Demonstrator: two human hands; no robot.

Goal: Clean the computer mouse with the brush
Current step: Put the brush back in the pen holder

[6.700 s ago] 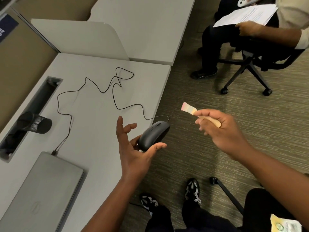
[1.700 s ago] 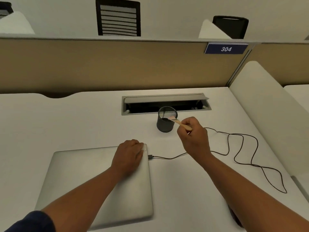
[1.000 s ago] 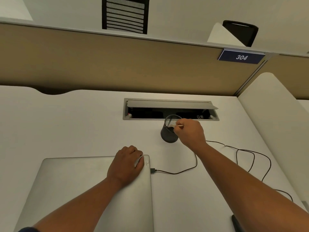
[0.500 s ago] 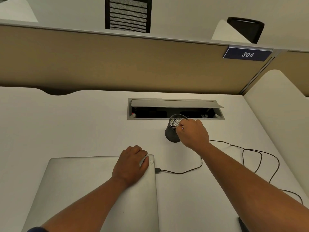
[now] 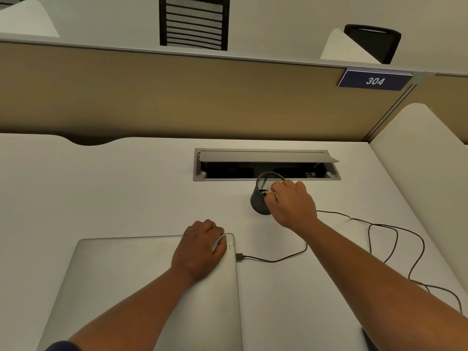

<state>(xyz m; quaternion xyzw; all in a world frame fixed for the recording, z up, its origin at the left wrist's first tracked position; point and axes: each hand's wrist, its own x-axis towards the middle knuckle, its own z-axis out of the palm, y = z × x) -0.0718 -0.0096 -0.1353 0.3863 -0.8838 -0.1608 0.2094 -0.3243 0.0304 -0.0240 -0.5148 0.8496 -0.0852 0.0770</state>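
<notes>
Pinching the brush inside the mesh cup, right-hand fingers stay clamped.

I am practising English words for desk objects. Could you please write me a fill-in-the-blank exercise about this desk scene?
1. The right hand lowers the wooden-handled brush into the black mesh ____.
2. The left hand rests on the closed silver ____.
3. The thin black cable plugs into the laptop's ____ edge.
4. The blue sign on the partition reads ____.

Missing words: cup; laptop; right; 304
</notes>
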